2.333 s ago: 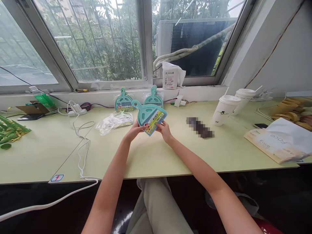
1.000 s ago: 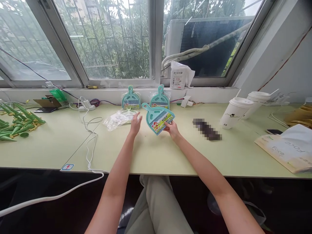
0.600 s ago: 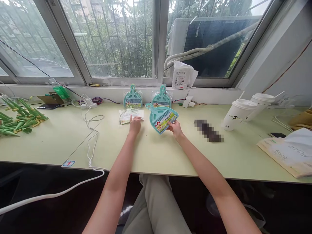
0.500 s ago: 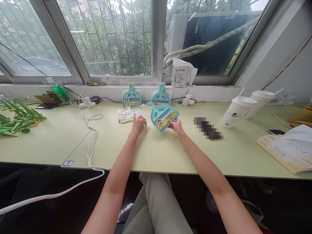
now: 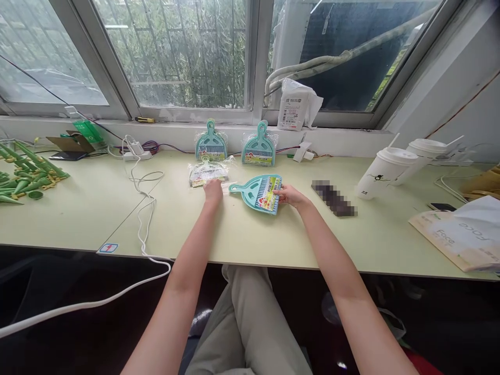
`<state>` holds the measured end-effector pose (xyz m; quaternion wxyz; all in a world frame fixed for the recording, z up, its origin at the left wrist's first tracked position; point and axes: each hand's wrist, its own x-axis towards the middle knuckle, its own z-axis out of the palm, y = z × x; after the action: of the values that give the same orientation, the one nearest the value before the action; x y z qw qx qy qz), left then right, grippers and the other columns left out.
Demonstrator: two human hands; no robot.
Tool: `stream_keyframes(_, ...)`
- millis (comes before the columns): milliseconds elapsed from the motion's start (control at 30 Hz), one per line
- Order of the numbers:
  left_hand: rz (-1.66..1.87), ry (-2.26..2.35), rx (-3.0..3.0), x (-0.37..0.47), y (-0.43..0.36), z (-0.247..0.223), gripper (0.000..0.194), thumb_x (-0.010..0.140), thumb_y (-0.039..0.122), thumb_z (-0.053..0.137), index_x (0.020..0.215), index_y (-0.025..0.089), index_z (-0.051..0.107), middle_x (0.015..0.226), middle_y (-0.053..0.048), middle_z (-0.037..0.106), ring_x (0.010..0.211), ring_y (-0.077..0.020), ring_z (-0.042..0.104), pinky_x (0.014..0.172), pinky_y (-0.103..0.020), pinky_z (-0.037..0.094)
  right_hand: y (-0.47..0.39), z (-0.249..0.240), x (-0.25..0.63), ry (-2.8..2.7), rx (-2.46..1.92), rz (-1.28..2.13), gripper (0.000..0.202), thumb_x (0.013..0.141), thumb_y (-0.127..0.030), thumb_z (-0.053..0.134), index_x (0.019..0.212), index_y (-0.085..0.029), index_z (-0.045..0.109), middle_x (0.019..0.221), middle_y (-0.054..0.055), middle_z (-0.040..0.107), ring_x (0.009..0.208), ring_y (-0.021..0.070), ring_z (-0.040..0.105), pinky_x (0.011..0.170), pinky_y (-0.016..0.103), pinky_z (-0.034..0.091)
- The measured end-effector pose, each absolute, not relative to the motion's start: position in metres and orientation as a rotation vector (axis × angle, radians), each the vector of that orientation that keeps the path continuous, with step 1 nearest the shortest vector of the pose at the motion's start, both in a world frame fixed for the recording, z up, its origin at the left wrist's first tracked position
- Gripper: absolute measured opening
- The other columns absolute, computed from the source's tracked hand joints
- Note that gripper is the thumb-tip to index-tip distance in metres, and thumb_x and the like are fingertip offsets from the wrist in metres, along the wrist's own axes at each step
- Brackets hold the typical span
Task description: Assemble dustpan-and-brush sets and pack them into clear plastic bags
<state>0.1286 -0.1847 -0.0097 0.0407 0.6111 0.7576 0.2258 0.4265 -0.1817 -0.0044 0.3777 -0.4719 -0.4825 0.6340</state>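
Observation:
My right hand (image 5: 289,195) pinches the wide end of a turquoise mini dustpan (image 5: 252,194) with a small brush in it and a yellow-green printed card. The dustpan's handle points left, low over the table. At the near edge of a clear plastic-wrapped pack (image 5: 203,172), my left hand (image 5: 213,190) has its fingers bunched. Whatever they grip is hidden, though clear film shows between this hand and the dustpan handle. Behind, two more wrapped turquoise dustpan sets, one on the left (image 5: 211,143) and one on the right (image 5: 259,146), lean upright against the wall.
A blurred dark object (image 5: 334,198) and white lidded cups (image 5: 386,169) are to the right, with a tissue pack (image 5: 449,237) nearer. White cable (image 5: 146,219) crosses the table on the left, beside green pointed pieces (image 5: 35,174). A power strip (image 5: 136,155) sits at the back.
My right hand has lowered the dustpan and turned it so its handle points left. My left hand has shifted slightly left, its fingers now bunched at the wrapped pack. The view has tilted down.

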Motion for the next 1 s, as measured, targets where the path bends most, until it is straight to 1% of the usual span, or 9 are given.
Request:
stream_keyframes(133, 0.789, 2.363, 1.834, 0.125, -0.187, -0.005, 0.028, 0.091, 0.025, 0.043, 0.096, 0.014, 0.068, 0.101, -0.02, 0.064, 0.113, -0.0353, 0.052, 0.103, -0.057, 0.029, -0.184, -0.007, 0.422, -1.154, -1.214, 1.633, 0.018, 0.075, -0.008, 0.071, 0.092, -0.013, 0.066, 0.081, 0.01, 0.075, 0.063, 0.0205, 0.072, 0.061, 0.032, 0.061)
stream_keyframes(267, 0.714, 2.391, 1.914, 0.136, -0.193, 0.001, 0.038, 0.094, 0.024, 0.033, 0.099, 0.009, 0.067, 0.102, -0.023, 0.061, 0.108, -0.0364, 0.054, 0.091, -0.048, 0.043, -0.187, -0.009, 0.408, -0.986, -1.212, 1.485, 0.018, 0.076, -0.004, 0.067, 0.091, -0.014, 0.063, 0.081, 0.008, 0.075, 0.065, 0.0196, 0.072, 0.064, 0.034, 0.062)
stream_keyframes(400, 0.708, 2.336, 2.108, 0.151, -0.199, 0.003, 0.036, 0.092, 0.018, 0.033, 0.098, 0.01, 0.067, 0.109, -0.022, 0.058, 0.111, -0.0351, 0.052, 0.085, -0.043, 0.047, -0.195, -0.009, 0.386, -0.994, -1.135, 1.469, 0.019, 0.075, -0.007, 0.07, 0.09, -0.015, 0.062, 0.078, 0.005, 0.074, 0.063, 0.0191, 0.071, 0.064, 0.034, 0.063)
stream_keyframes(567, 0.966, 2.176, 2.187, 0.162, -0.203, 0.005, 0.035, 0.094, 0.019, 0.032, 0.101, 0.015, 0.066, 0.117, -0.019, 0.057, 0.12, -0.0337, 0.046, 0.094, -0.045, 0.046, -0.204, -0.011, 0.366, -1.006, -1.084, 1.484, 0.018, 0.077, -0.01, 0.069, 0.09, -0.018, 0.059, 0.077, 0.003, 0.074, 0.062, 0.0189, 0.07, 0.065, 0.036, 0.063)
stream_keyframes(700, 1.202, 1.903, 2.263, 0.172, -0.21, 0.011, 0.031, 0.095, 0.025, 0.037, 0.107, 0.019, 0.065, 0.136, -0.013, 0.051, 0.134, -0.0329, 0.036, 0.108, -0.05, 0.036, -0.205, -0.014, 0.361, -0.901, -1.0, 1.464, 0.02, 0.079, -0.013, 0.071, 0.091, -0.019, 0.057, 0.081, 0.002, 0.073, 0.068, 0.0178, 0.071, 0.074, 0.039, 0.063)
stream_keyframes(767, 1.361, 1.804, 2.207, 0.177, -0.215, 0.015, 0.03, 0.093, 0.031, 0.046, 0.118, 0.023, 0.061, 0.146, -0.007, 0.043, 0.142, -0.0313, 0.027, 0.115, -0.051, 0.028, -0.206, -0.013, 0.36, -0.873, -0.955, 1.439, 0.016, 0.08, -0.014, 0.07, 0.09, -0.019, 0.058, 0.084, 0.002, 0.073, 0.072, 0.0175, 0.071, 0.079, 0.039, 0.062)
stream_keyframes(867, 1.638, 1.849, 1.896, 0.176, -0.216, 0.022, 0.054, 0.09, 0.043, 0.055, 0.14, 0.026, 0.043, 0.156, -0.007, 0.027, 0.148, -0.0306, 0.015, 0.117, -0.051, 0.024, -0.208, -0.006, 0.361, -0.883, -0.888, 1.418, 0.01, 0.083, -0.017, 0.068, 0.089, -0.017, 0.06, 0.089, 0.004, 0.073, 0.081, 0.0191, 0.072, 0.084, 0.041, 0.06)
stream_keyframes(933, 1.773, 1.833, 1.621, 0.169, -0.209, 0.026, 0.066, 0.09, 0.053, 0.052, 0.147, 0.026, 0.032, 0.156, -0.01, 0.025, 0.148, -0.0292, 0.017, 0.115, -0.049, 0.027, -0.21, -0.001, 0.362, -0.909, -0.843, 1.415, 0.01, 0.083, -0.019, 0.068, 0.089, -0.017, 0.062, 0.09, 0.004, 0.074, 0.085, 0.0203, 0.072, 0.085, 0.041, 0.06)
stream_keyframes(1000, 1.787, 1.623, 1.414, 0.162, -0.2, 0.027, 0.067, 0.09, 0.06, 0.045, 0.146, 0.025, 0.032, 0.153, -0.011, 0.033, 0.145, -0.0271, 0.027, 0.112, -0.045, 0.034, -0.212, 0.003, 0.363, -0.934, -0.802, 1.419, 0.013, 0.081, -0.022, 0.071, 0.09, -0.017, 0.062, 0.089, 0.004, 0.074, 0.085, 0.0212, 0.072, 0.084, 0.04, 0.06)
